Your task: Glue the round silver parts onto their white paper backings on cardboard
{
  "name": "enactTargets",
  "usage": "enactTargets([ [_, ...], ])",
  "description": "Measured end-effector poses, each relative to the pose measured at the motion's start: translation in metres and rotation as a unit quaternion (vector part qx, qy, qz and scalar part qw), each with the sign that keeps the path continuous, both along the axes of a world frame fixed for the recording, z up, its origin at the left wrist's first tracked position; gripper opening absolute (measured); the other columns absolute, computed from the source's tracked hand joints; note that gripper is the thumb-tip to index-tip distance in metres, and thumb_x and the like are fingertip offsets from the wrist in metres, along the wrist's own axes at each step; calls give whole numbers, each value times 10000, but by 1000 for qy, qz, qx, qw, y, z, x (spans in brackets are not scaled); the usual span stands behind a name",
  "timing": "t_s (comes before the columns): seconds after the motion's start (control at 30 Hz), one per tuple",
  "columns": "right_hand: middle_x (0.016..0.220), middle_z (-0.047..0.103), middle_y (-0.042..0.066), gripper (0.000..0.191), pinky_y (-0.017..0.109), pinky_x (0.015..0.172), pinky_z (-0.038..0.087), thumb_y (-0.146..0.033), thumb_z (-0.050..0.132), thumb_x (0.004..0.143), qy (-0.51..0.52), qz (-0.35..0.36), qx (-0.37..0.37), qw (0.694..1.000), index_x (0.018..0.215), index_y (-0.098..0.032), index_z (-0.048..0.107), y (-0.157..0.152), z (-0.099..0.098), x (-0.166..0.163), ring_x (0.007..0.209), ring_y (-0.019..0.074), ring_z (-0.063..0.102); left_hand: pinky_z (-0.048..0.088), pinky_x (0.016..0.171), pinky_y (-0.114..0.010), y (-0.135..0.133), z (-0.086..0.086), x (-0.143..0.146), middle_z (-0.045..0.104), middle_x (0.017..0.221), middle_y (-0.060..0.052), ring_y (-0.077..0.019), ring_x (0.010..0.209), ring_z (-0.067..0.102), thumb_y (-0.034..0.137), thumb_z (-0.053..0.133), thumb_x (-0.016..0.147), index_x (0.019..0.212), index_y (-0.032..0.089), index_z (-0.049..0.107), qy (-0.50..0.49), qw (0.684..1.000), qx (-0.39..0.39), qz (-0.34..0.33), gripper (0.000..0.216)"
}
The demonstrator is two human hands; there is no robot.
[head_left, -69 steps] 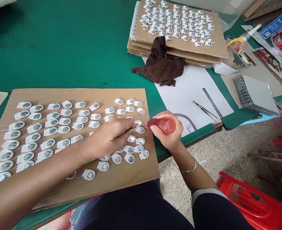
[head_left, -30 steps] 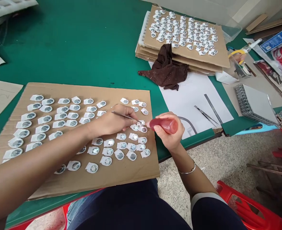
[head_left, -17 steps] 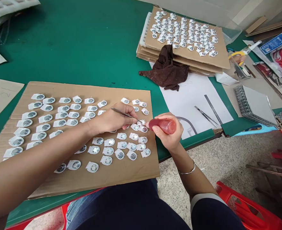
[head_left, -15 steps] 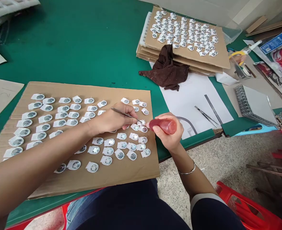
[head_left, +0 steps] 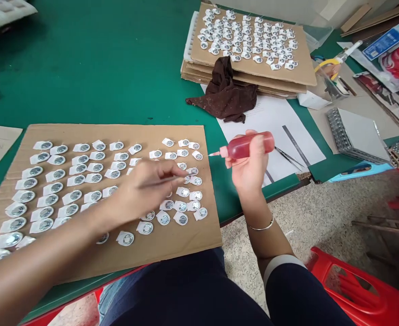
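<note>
My left hand (head_left: 152,185) is closed around slim metal tweezers (head_left: 163,182), smeared by motion, over the right part of a cardboard sheet (head_left: 172,249). Rows of small round silver pieces (head_left: 125,238) on white paper tabs lie on this sheet; my left hand and forearm cover some of them. In my right hand (head_left: 250,170), just off the sheet's right edge, is a red squeeze bottle (head_left: 249,146). The bottle lies nearly level, and its fine nozzle points left toward the pieces at the upper right corner.
Behind, a stack of cardboard sheets (head_left: 247,74) carries more round pieces, with a brown cloth (head_left: 225,97) against its front. On white paper (head_left: 287,122) lie a steel ruler (head_left: 296,145) and other tweezers (head_left: 287,156). A red stool (head_left: 358,290) stands at the lower right.
My right hand has lifted the bottle up and right, away from the pieces, and turned it. My left hand has drawn back left with the tweezers. The view has shifted slightly.
</note>
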State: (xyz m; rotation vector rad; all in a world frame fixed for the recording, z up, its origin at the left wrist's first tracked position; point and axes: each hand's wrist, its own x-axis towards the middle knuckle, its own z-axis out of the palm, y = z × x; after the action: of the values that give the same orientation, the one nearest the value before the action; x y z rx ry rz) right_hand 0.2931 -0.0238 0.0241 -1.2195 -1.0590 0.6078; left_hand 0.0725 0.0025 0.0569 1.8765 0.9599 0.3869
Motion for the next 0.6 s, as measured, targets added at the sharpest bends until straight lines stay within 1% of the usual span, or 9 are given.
enactTargets([
  [0.03, 729, 457, -1, 330, 237, 323, 340, -567, 257, 904, -3, 9, -6, 1000, 1022, -265, 321, 0, -2, -4, 456, 102, 520, 472, 545, -236, -7, -2, 0, 660, 827, -44, -131, 643, 603, 290, 520, 874, 953, 164, 616, -7, 999, 41, -32, 177],
  [0.1, 766, 467, -4, 340, 230, 322, 351, -583, 319, 883, -1, 26, -16, 1000, 1005, -266, 325, -2, -7, -10, 433, 79, 496, 475, 616, -259, -17, -7, 0, 654, 863, -54, -144, 721, 611, 244, 463, 904, 951, 158, 602, -20, 988, 114, -102, 170],
  [0.13, 775, 472, -7, 348, 230, 322, 354, -588, 351, 872, 4, 30, -16, 999, 999, -265, 332, -3, -8, -12, 421, 72, 488, 471, 635, -269, -20, -8, 1, 650, 870, -60, -150, 745, 610, 225, 437, 914, 945, 153, 592, -21, 982, 137, -130, 174],
  [0.2, 771, 484, -12, 353, 234, 321, 357, -583, 397, 859, 18, 32, -16, 999, 993, -260, 352, -5, -10, -13, 409, 73, 490, 463, 653, -284, -23, -10, 2, 643, 882, -72, -161, 777, 607, 202, 395, 927, 936, 148, 571, -12, 975, 153, -161, 184],
  [0.4, 719, 488, -18, 308, 232, 314, 350, -540, 412, 877, 38, 19, -11, 999, 981, -251, 387, -8, -12, -9, 412, 88, 509, 447, 660, -295, -21, -7, 6, 628, 889, -66, -174, 784, 597, 190, 355, 936, 984, 176, 536, 17, 974, 140, -177, 188],
  [0.53, 745, 505, -4, 304, 225, 318, 376, -531, 401, 885, 6, 3, -23, 1000, 987, -245, 405, -8, -14, -9, 429, 88, 523, 445, 651, -300, -22, -6, 9, 616, 857, -57, -175, 750, 586, 177, 333, 935, 1015, 186, 523, 29, 975, 130, -179, 206],
  [0.6, 761, 515, 7, 299, 228, 321, 390, -522, 403, 887, -6, -3, -23, 1000, 985, -240, 417, -9, -15, -9, 462, 101, 544, 457, 656, -302, -22, -7, 9, 616, 857, -63, -180, 753, 590, 163, 335, 925, 1009, 183, 525, 30, 973, 142, -180, 208],
])
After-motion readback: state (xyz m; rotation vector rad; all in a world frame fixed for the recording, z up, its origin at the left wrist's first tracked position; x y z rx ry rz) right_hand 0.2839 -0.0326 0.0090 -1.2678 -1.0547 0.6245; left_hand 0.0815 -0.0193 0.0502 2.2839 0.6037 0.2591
